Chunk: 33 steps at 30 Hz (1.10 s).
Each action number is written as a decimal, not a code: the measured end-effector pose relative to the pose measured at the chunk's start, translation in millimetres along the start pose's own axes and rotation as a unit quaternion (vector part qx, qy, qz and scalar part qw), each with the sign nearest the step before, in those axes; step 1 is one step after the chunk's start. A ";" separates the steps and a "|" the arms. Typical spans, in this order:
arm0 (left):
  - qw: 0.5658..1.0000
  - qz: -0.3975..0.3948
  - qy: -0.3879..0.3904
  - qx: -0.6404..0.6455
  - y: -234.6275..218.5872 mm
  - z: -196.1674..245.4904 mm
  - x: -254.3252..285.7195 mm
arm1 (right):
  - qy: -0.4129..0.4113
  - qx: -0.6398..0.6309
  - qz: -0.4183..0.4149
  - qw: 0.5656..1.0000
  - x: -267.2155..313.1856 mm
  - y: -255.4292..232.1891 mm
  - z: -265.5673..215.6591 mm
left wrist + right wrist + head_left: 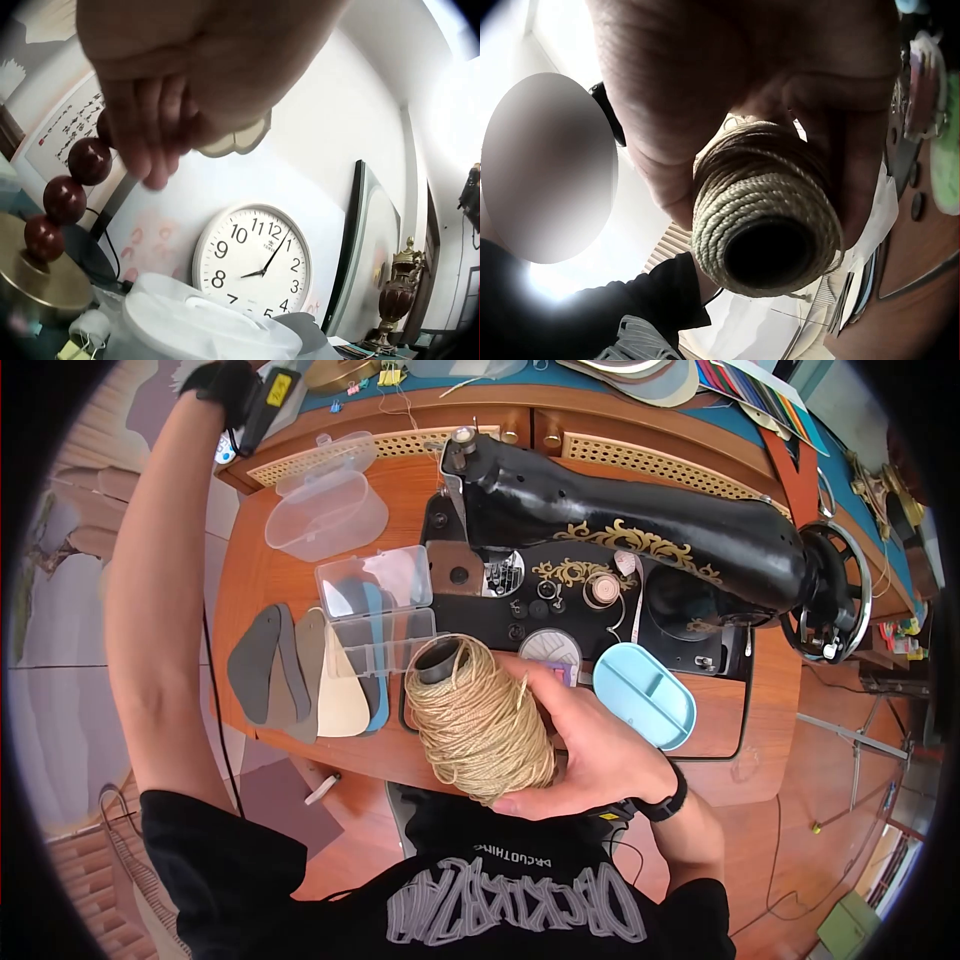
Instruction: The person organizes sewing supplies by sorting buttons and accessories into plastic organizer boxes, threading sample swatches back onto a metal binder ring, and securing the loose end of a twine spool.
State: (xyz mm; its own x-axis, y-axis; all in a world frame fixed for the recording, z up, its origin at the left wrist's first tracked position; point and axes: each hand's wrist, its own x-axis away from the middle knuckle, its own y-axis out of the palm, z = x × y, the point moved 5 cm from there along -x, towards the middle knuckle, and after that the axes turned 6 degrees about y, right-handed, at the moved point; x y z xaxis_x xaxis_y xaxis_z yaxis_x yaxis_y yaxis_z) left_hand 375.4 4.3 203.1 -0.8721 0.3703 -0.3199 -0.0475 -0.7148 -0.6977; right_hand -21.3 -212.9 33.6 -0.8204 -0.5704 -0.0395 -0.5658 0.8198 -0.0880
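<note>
My right hand (pixel 600 755) grips a thick cone of beige twine (pixel 475 725) above the table's near edge, thumb on one side and fingers on the other. In the right wrist view, the dark hollow core (pixel 769 251) faces the camera. My left arm reaches up to the far left, its hand outside the head view. In the left wrist view the left hand (pixel 187 90) has its fingers against a stack of dark red beads (pixel 64 199) above a round brass base (pixel 45 281); I cannot tell whether they close on it. A cream scalloped piece (pixel 236 139) shows behind the hand.
A black sewing machine (pixel 640 520) fills the right of the table. Around it are a light blue tray (pixel 645 695), a clear compartment box (pixel 375 580), a clear tub (pixel 330 515) and shoe-sole-shaped pieces (pixel 262 665). A lidded white container (pixel 202 322) stands below the left hand before a clock (pixel 255 259).
</note>
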 end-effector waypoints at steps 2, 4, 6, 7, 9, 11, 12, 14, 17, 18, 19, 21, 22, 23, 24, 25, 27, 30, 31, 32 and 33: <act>0.981 -0.151 -0.085 -0.092 35.5 2.5 39.0 | -0.004 0.002 0.013 1.000 -0.8 -2.1 -1.2; 0.956 -0.219 -0.138 -0.138 68.4 -3.6 74.1 | 0.001 -0.005 0.012 1.000 -0.6 -2.9 -1.9; 0.944 -0.254 -0.161 -0.133 95.7 -1.8 94.9 | 0.010 -0.010 0.011 1.000 -0.2 -2.1 -1.8; 0.948 -0.240 -0.141 -0.152 104.9 -3.8 100.4 | 0.004 -0.008 0.012 1.000 -0.3 -1.0 -2.6; 0.934 -0.262 -0.156 -0.186 117.9 -8.3 100.7 | -0.001 -0.005 0.010 1.000 -0.4 0.3 -4.1; 0.947 -0.233 -0.140 -0.169 127.1 -9.7 104.4 | 0.024 0.011 -0.014 1.000 -0.7 2.7 -2.7; 0.959 -0.205 -0.121 -0.153 130.1 -10.8 105.7 | 0.024 0.011 -0.015 1.000 -0.9 3.1 -2.2; 0.970 -0.177 -0.107 -0.131 139.2 -26.3 107.8 | 0.014 0.022 -0.008 1.000 -1.4 3.5 -1.4; 0.981 -0.137 -0.100 -0.098 140.3 -35.9 106.0 | 0.006 0.026 0.006 1.000 -1.3 2.0 -1.3; 0.982 -0.124 -0.110 -0.088 138.8 -35.2 108.4 | 0.006 0.026 0.007 1.000 -1.5 1.7 -0.4; 0.982 -0.124 -0.111 -0.088 138.4 -33.8 111.0 | 0.002 0.030 0.011 0.999 -1.6 1.0 0.2; 0.984 -0.102 -0.127 -0.071 133.0 -24.3 114.9 | -0.002 0.033 0.015 0.999 -1.7 1.2 1.3; 0.984 -0.102 -0.127 -0.070 129.1 -22.7 114.2 | -0.004 0.031 0.016 0.999 -1.9 1.5 1.6; 0.986 -0.096 -0.122 -0.055 123.2 -21.7 113.5 | -0.005 0.029 0.017 0.999 -2.1 1.8 1.7; 0.988 -0.090 -0.117 -0.039 116.1 -21.3 112.6 | -0.005 0.029 0.016 0.999 -2.2 2.0 1.4; 0.988 -0.089 -0.118 -0.039 106.1 -25.9 108.3 | -0.001 0.031 0.011 0.999 -2.1 2.4 1.2; 0.996 -0.043 -0.072 0.007 75.5 -41.4 87.6 | 0.005 0.033 0.006 0.999 -1.9 2.8 0.8; 0.990 0.061 -0.075 0.108 40.4 -3.7 65.6 | 0.006 0.032 0.002 0.999 -3.2 2.7 0.3; 0.984 0.091 -0.092 0.122 31.1 -1.4 56.1 | 0.012 0.028 0.002 1.000 -3.2 2.5 1.0; 0.979 0.111 -0.096 0.139 21.6 0.7 45.3 | 0.018 0.025 0.002 1.000 -3.2 1.9 1.6; 0.974 0.130 -0.100 0.154 12.9 -4.8 34.8 | 0.019 0.025 0.002 1.000 -3.3 1.3 2.3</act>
State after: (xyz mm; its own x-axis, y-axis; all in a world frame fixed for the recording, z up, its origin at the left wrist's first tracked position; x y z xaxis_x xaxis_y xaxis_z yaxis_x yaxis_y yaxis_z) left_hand 346.7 10.8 179.9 -0.9501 0.0523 -0.3075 0.0702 -0.9247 -0.3742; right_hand -19.2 -210.0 31.4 -0.8262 -0.5634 -0.0018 -0.5579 0.8185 -0.1370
